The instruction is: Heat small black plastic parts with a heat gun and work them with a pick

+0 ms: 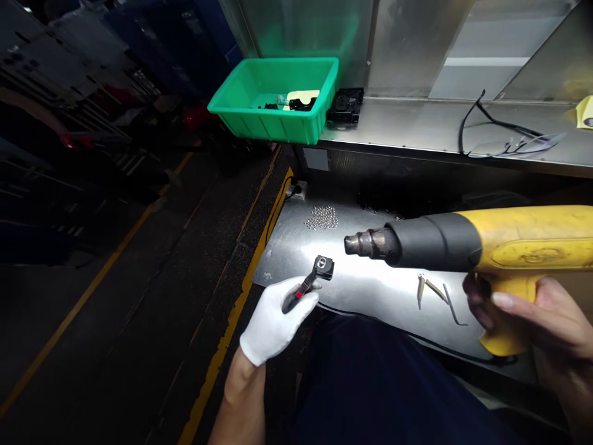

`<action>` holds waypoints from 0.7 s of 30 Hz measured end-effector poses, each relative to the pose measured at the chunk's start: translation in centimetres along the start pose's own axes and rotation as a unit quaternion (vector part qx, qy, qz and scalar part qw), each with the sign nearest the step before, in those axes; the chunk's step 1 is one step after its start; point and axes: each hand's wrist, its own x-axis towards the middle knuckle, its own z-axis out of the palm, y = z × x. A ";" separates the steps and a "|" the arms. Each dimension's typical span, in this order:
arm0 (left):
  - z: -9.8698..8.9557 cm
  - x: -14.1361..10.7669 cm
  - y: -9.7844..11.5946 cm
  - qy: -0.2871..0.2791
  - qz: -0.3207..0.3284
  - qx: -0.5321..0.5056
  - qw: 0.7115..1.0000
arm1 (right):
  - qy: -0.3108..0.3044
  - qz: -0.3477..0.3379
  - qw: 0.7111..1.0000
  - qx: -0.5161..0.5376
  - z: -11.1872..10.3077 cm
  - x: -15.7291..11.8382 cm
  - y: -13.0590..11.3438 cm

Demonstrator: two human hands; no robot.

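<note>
My left hand [277, 318], in a white glove, is closed around a black tool with a red mark [300, 294]. At the tool's upper end is a small black block [325, 267] with a round metal ring on its face. My bare right hand [532, 315] grips the handle of a yellow and black heat gun [467, 238]. Its metal nozzle points left, a short way up and to the right of the black block, not touching it. Below lies the metal table [370, 290].
Many small shiny balls [323, 217] lie on the table, and thin tools [435, 290] rest under the heat gun. Above, a shelf [398, 127] bears a green bin [273, 120], black parts [346, 106] and glasses [514, 143]. A socket [299, 189] sits at the table's back left.
</note>
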 end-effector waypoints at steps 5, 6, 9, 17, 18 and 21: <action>-0.2 0.1 0.0 -0.003 0.007 0.016 1.000 | -0.076 0.017 0.997 -0.028 -0.9 0.1 1.0; -0.2 0.1 0.0 0.001 0.006 0.017 1.000 | -0.087 0.021 0.996 -0.027 -1.0 0.2 1.1; 0.0 0.0 -0.1 0.023 0.008 0.024 0.999 | -0.096 0.020 0.995 -0.017 -1.2 0.3 1.4; 3.4 0.3 -0.7 0.240 0.057 0.068 0.967 | -0.055 -0.013 0.998 0.018 -0.8 -0.1 2.3; 3.9 0.4 -0.8 0.258 0.063 0.080 0.961 | -0.051 -0.014 0.998 0.024 -0.7 -0.1 2.4; 4.6 0.7 -0.9 0.286 0.072 0.107 0.949 | -0.059 -0.009 0.998 0.028 -0.4 -0.3 2.8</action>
